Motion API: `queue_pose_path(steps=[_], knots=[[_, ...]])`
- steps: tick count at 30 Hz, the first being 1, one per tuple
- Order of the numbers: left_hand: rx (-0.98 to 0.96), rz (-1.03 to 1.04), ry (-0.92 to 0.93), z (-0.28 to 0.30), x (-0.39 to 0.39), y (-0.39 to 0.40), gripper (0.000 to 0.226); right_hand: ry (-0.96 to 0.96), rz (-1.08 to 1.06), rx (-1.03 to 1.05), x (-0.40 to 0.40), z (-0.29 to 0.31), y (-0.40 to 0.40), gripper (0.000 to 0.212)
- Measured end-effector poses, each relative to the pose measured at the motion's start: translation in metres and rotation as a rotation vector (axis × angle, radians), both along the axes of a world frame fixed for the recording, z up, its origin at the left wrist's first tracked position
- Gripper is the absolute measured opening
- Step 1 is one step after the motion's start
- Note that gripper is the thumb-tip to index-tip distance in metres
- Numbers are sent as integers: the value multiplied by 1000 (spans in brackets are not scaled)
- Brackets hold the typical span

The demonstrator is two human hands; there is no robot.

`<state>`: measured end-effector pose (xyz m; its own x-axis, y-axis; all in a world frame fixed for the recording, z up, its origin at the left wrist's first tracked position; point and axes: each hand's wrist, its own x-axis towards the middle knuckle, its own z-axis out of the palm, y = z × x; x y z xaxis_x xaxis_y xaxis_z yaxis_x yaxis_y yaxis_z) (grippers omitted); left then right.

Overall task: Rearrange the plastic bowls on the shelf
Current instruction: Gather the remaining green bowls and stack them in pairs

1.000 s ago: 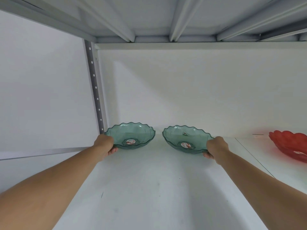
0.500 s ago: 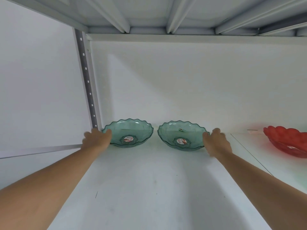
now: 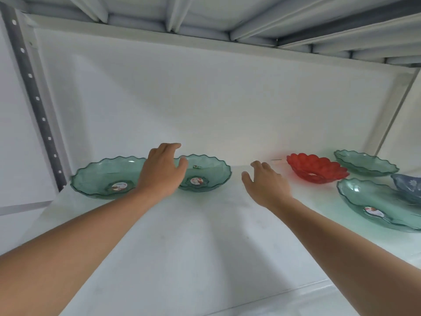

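Two clear green scalloped plastic bowls stand side by side at the back left of the white shelf (image 3: 182,236): the left green bowl (image 3: 107,176) and the middle green bowl (image 3: 209,173). My left hand (image 3: 161,172) hovers in front of the gap between them, fingers apart, holding nothing. My right hand (image 3: 266,183) is open over the bare shelf, right of the middle bowl and left of a red scalloped bowl (image 3: 316,168). Further right are a green bowl at the back (image 3: 364,161), a larger green bowl in front (image 3: 378,204), and a blue bowl (image 3: 407,187) at the frame's edge.
A perforated grey upright (image 3: 34,96) stands at the shelf's left back corner, a white post (image 3: 391,115) at the right. The ribbed underside of the shelf above (image 3: 205,14) hangs overhead. A white back wall closes the shelf behind the bowls.
Both hands have let go of the two green bowls and moved to the right. The view has turned right, bringing the red, green and blue bowls into sight.
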<state>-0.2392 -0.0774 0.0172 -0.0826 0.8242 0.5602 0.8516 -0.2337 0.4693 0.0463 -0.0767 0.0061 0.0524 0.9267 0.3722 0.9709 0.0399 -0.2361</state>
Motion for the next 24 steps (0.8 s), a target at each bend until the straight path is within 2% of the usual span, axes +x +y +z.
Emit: queue_pose_path(steps=[6,18,24], knots=[[-44,-101,-40,-7,79,3,49,-11,37,-5,71,1,-28,60],[-123,-85,-106,-12,302,9,52,28,24,117,292,28,-51,42],[-211,-127,-156,-25,383,8,53,64,-17,76,378,27,-56,38]])
